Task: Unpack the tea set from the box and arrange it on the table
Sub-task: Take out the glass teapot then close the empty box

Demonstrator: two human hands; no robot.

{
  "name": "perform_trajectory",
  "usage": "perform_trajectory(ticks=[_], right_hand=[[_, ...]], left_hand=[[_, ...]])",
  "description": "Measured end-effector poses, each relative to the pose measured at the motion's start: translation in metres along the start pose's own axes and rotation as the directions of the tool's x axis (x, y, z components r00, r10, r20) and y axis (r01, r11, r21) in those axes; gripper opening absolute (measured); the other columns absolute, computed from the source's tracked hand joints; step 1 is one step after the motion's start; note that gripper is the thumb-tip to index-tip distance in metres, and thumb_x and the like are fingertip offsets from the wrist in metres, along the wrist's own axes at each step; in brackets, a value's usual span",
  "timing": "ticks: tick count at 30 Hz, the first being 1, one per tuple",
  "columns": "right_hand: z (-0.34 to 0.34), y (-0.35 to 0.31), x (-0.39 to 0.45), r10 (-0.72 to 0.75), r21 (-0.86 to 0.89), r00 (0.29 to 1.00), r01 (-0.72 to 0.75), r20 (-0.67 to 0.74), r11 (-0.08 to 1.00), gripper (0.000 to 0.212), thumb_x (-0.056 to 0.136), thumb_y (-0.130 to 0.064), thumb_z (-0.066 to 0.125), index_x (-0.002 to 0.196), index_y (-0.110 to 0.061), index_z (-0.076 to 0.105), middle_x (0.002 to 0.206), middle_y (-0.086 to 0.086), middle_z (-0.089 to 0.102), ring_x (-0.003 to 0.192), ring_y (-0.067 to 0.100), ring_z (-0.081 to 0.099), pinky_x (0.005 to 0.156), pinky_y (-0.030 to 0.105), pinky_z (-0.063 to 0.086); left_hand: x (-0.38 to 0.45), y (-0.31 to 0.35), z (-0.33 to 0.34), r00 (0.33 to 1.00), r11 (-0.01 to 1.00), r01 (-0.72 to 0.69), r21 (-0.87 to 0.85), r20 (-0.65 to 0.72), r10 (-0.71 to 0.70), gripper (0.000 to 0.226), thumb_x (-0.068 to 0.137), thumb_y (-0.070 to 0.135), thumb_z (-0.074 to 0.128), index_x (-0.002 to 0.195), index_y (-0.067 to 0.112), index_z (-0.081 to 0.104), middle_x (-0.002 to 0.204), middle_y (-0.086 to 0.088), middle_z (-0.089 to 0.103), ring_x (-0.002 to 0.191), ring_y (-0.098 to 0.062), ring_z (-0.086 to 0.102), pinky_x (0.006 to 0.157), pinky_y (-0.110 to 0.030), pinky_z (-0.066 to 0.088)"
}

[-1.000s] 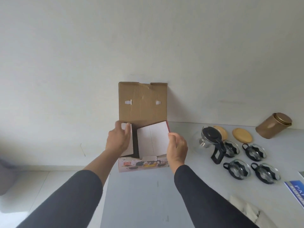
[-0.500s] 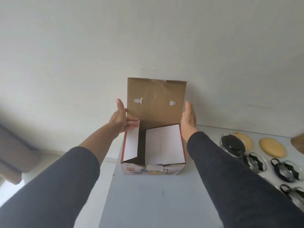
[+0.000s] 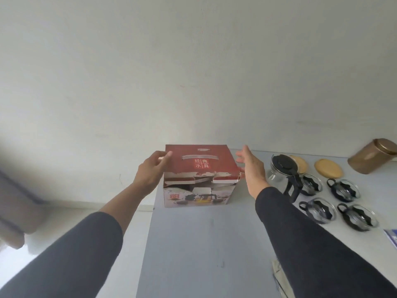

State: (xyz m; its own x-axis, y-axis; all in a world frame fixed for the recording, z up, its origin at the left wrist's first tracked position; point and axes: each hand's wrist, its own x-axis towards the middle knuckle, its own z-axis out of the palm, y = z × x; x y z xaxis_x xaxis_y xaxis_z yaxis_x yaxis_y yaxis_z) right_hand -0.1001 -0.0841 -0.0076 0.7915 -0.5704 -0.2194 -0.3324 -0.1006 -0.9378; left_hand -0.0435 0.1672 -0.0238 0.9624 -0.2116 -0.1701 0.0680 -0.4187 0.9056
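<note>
- A red-topped cardboard box (image 3: pixel 198 175) with white printed characters on its lid stands just above the middle of the frame, at the far left end of a pale grey bench (image 3: pixel 204 244) and close to the white wall (image 3: pixel 193 61).
- The lid lies folded down over the box; its front edge is torn and ragged, and a dark gap shows beneath it above the pictured front panel.
- The left hand (image 3: pixel 150 171) rests at the box's upper left corner, its fingers (image 3: pixel 166 157) loosely curved over the lid's edge and touching it; a firm grip cannot be made out.
- The right hand (image 3: pixel 252 166) hovers just beside the box's right side, palm turned toward it, fingers spread and straight, holding nothing. Whether it touches the box cannot be told.
- Both arms wear dark grey sleeves (image 3: pixel 311 244) that run in from the lower corners of the frame.
- To the right of the box stands a clear glass teapot with a black lid and handle (image 3: pixel 283 175).
- Four glass cups in black holders (image 3: pixel 341 203) sit in two rows right of the teapot.
- Two round wooden coasters (image 3: pixel 327 167) lie behind the cups, one partly hidden by the teapot.
- A bronze metal canister (image 3: pixel 372 155) appears at the right edge, near the wall.
- A blue printed sheet (image 3: pixel 392 237) shows at the lower right edge.
</note>
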Motion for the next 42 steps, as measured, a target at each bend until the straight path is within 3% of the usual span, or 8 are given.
perform_trajectory(ticks=[2, 6, 16, 30, 34, 38, 40, 42], right_hand=[[-0.003, 0.01, -0.01, -0.055, -0.103, 0.998, 0.057, 0.029, 0.993, 0.017, 0.09, -0.029, 0.056, 0.102, -0.022, 0.067, 0.113, 0.003, 0.066, 0.097, 0.014, 0.057, 0.085, 0.027, 0.044], [-0.004, 0.022, -0.023, -0.13, -0.288, 0.98, 0.17, 0.153, 0.943, 0.041, 0.083, -0.015, 0.062, 0.122, -0.025, 0.06, 0.12, -0.003, 0.058, 0.112, 0.013, 0.054, 0.094, 0.022, 0.039], [-0.005, 0.027, -0.026, -0.228, -0.438, 0.966, 0.259, 0.122, 0.861, 0.03, 0.084, -0.015, 0.066, 0.114, -0.02, 0.065, 0.119, 0.0, 0.064, 0.109, 0.017, 0.057, 0.097, 0.026, 0.044], [0.008, 0.032, -0.026, -0.32, -0.452, 0.947, 0.278, -0.017, 0.847, 0.011, 0.084, -0.007, 0.066, 0.093, -0.013, 0.07, 0.106, 0.006, 0.065, 0.089, 0.009, 0.053, 0.08, 0.013, 0.034], [0.012, 0.035, -0.022, -0.305, -0.519, 0.952, 0.249, -0.024, 0.818, 0.009, 0.085, -0.008, 0.065, 0.091, -0.01, 0.072, 0.107, 0.008, 0.061, 0.09, 0.015, 0.056, 0.075, 0.007, 0.029], [0.014, 0.038, -0.018, -0.353, -0.607, 0.935, 0.297, 0.03, 0.737, 0.009, 0.085, -0.007, 0.064, 0.088, -0.006, 0.073, 0.114, 0.009, 0.055, 0.105, 0.019, 0.052, 0.078, 0.006, 0.025], [0.014, 0.043, -0.02, -0.386, -0.654, 0.91, 0.386, 0.152, 0.651, 0.025, 0.089, -0.016, 0.062, 0.112, -0.008, 0.067, 0.132, 0.007, 0.049, 0.126, 0.022, 0.044, 0.096, 0.013, 0.028], [0.016, 0.049, -0.021, -0.402, -0.674, 0.874, 0.473, 0.275, 0.567, 0.044, 0.094, -0.023, 0.055, 0.136, -0.015, 0.049, 0.149, 0.003, 0.037, 0.138, 0.019, 0.032, 0.112, 0.026, 0.024]], left_hand=[[-0.012, -0.007, 0.003, 0.998, 0.987, -0.063, 0.145, 0.01, 0.062, 0.034, 0.088, 0.053, 0.055, 0.111, 0.028, 0.061, 0.106, 0.007, 0.064, 0.103, -0.012, 0.056, 0.086, -0.025, 0.038], [-0.021, -0.019, 0.007, 0.981, 0.923, -0.19, 0.335, 0.037, 0.189, 0.048, 0.076, 0.036, 0.076, 0.12, 0.027, 0.059, 0.11, 0.005, 0.061, 0.097, -0.014, 0.054, 0.084, -0.024, 0.041], [-0.021, -0.022, 0.012, 0.962, 0.893, -0.257, 0.37, 0.011, 0.273, 0.038, 0.082, 0.025, 0.072, 0.118, 0.021, 0.062, 0.105, 0.006, 0.068, 0.086, -0.017, 0.059, 0.08, -0.024, 0.044], [-0.013, -0.03, 0.011, 0.952, 0.873, -0.284, 0.396, 0.008, 0.306, 0.041, 0.081, 0.022, 0.073, 0.121, 0.021, 0.063, 0.1, -0.003, 0.058, 0.081, -0.014, 0.055, 0.08, -0.02, 0.04], [-0.01, -0.032, 0.014, 0.951, 0.871, -0.284, 0.401, 0.001, 0.309, 0.042, 0.082, 0.022, 0.072, 0.124, 0.02, 0.062, 0.104, -0.004, 0.056, 0.083, -0.013, 0.053, 0.084, -0.021, 0.042], [-0.01, -0.038, 0.015, 0.926, 0.811, -0.326, 0.486, -0.009, 0.377, 0.038, 0.083, 0.026, 0.071, 0.119, 0.017, 0.066, 0.109, -0.005, 0.05, 0.097, -0.022, 0.055, 0.09, -0.034, 0.047], [-0.009, -0.039, 0.016, 0.905, 0.706, -0.36, 0.61, 0.045, 0.423, 0.041, 0.087, 0.032, 0.066, 0.125, 0.02, 0.062, 0.132, -0.006, 0.048, 0.121, -0.025, 0.049, 0.097, -0.039, 0.042], [-0.007, -0.039, 0.02, 0.908, 0.593, -0.387, 0.706, 0.181, 0.377, 0.051, 0.095, 0.037, 0.051, 0.144, 0.027, 0.04, 0.156, 0.002, 0.025, 0.145, -0.019, 0.023, 0.112, -0.042, 0.027]])
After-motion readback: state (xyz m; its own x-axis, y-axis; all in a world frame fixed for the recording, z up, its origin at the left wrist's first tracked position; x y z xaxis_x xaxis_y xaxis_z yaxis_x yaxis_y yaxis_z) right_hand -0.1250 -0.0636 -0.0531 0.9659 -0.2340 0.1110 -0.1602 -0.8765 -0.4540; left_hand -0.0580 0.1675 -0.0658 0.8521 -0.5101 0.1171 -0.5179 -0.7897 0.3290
